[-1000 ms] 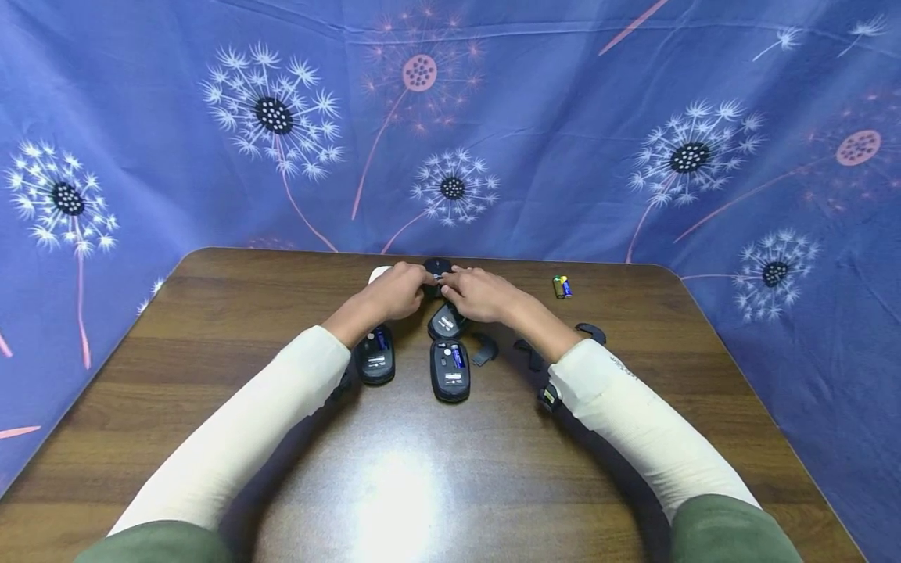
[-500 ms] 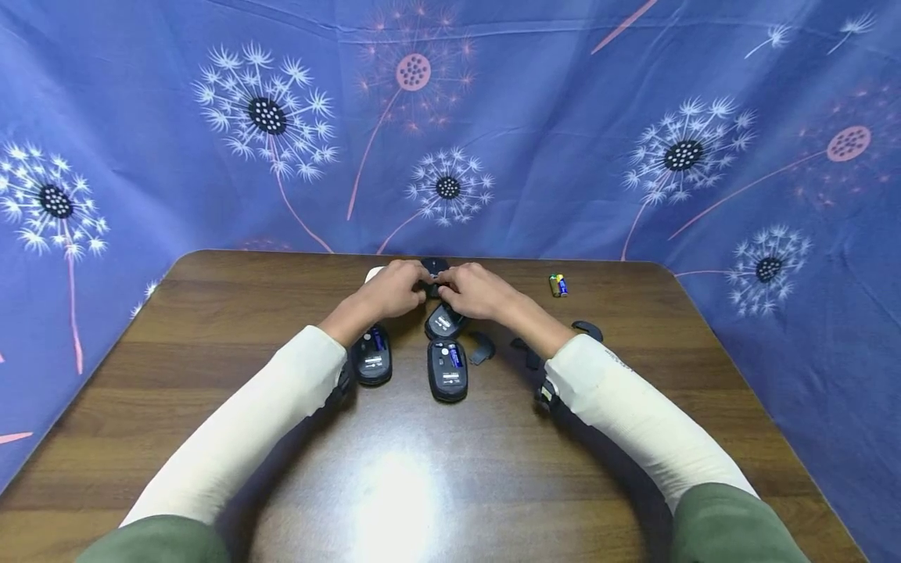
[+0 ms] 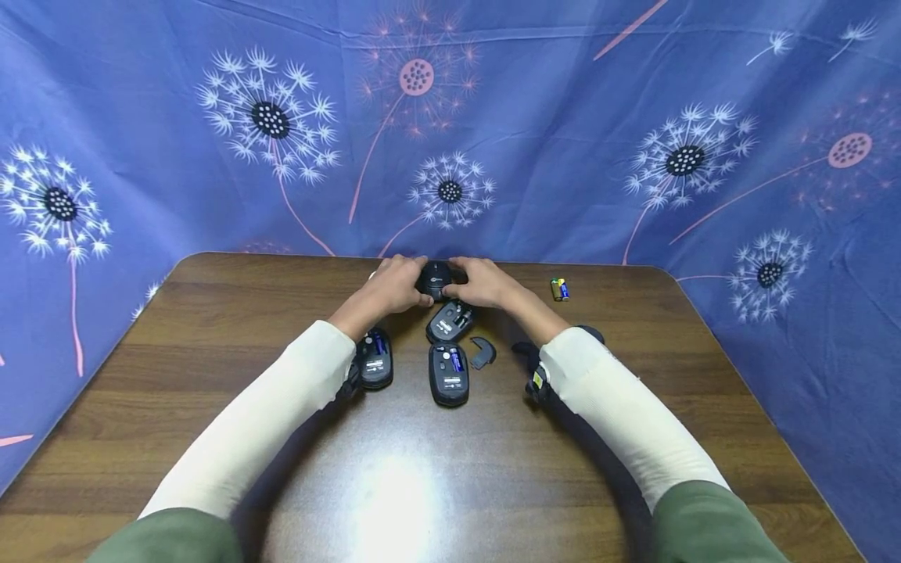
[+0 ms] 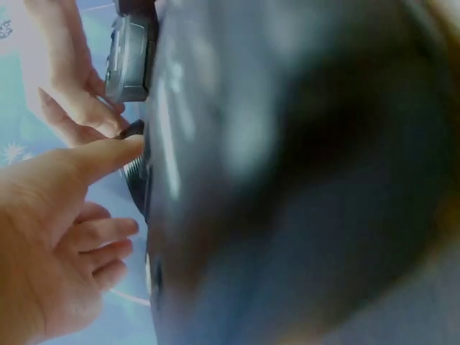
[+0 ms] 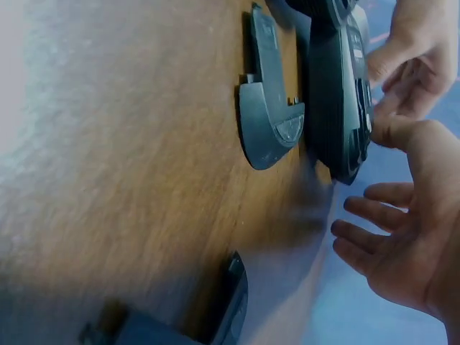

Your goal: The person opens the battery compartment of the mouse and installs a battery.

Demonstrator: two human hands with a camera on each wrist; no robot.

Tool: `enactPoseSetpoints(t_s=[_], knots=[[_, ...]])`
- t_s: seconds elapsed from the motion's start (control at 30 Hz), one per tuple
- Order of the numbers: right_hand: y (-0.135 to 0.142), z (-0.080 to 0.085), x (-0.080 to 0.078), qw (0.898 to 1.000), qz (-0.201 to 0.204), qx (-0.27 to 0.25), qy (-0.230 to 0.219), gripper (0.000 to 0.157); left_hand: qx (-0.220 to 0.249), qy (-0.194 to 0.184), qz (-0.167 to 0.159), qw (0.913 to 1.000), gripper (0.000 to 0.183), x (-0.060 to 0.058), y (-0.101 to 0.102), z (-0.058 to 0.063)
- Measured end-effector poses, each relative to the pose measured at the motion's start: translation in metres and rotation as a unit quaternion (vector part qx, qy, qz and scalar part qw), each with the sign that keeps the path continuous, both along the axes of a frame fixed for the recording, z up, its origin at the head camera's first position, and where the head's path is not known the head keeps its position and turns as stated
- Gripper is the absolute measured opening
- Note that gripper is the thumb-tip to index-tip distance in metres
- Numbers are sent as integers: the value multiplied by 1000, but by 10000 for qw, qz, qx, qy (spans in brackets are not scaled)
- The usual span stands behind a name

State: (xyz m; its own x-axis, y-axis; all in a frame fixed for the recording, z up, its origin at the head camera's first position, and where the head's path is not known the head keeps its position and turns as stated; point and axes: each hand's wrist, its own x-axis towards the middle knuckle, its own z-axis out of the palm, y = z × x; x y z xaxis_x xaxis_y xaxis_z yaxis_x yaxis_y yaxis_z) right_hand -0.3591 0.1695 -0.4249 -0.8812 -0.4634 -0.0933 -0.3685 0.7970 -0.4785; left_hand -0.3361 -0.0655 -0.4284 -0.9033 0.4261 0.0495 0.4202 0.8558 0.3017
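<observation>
Black plastic forms the top-up mouse [image 3: 435, 280], which rests at the far side of the wooden counter [image 3: 176, 344], between the left hand [image 3: 393, 284] and the right hand [image 3: 486, 282]. The fingers of both hands are extended and relaxed around it, thumbs pointing in at its near end. A pale logo on its top is too small to read. Just nearer lies an upturned mouse [image 3: 447, 322], its white label print illegible. Below that, a second upturned mouse [image 3: 449, 383] carries similar tiny print and a blue battery [image 3: 457, 360] with unreadable lettering. A curved cover [image 3: 482, 353] lies beside them.
</observation>
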Motion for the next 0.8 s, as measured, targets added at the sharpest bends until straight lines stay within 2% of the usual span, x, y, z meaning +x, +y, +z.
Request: enactPoseSetpoints(t_s=[0.03, 0.07, 0.13, 0.2, 0.27, 0.4, 0.63, 0.8], knots=[[-4, 4, 3, 9998, -132, 123, -117, 89, -163, -19, 42, 9999, 87, 6, 3, 7], [-3, -2, -4, 9994, -215, 111, -229, 91, -209, -40, 88, 9997, 86, 6, 5, 7], [0, -10, -11, 9989, -263, -15, -398, 94, -322, -139, 128, 9993, 78, 18, 9, 18], [-3, -3, -5, 9975, -311, -181, -611, 92, -352, -397, 173, 9984, 70, 28, 14, 29], [-6, 6, 5, 9956, -312, -413, -786, 89, -360, -436, 176, 9982, 64, 27, 15, 26], [-13, 27, 29, 9923, -357, -669, -980, 86, -242, -465, 162, 9985, 62, 15, 14, 11], [-13, 31, 32, 9888, -376, -967, -1071, 84, 107, -548, 116, 9984, 71, -6, 7, -7], [-8, 34, 32, 9784, -309, -1498, -1392, 72, 384, -685, 20, 9969, 78, -27, -3, -26]])
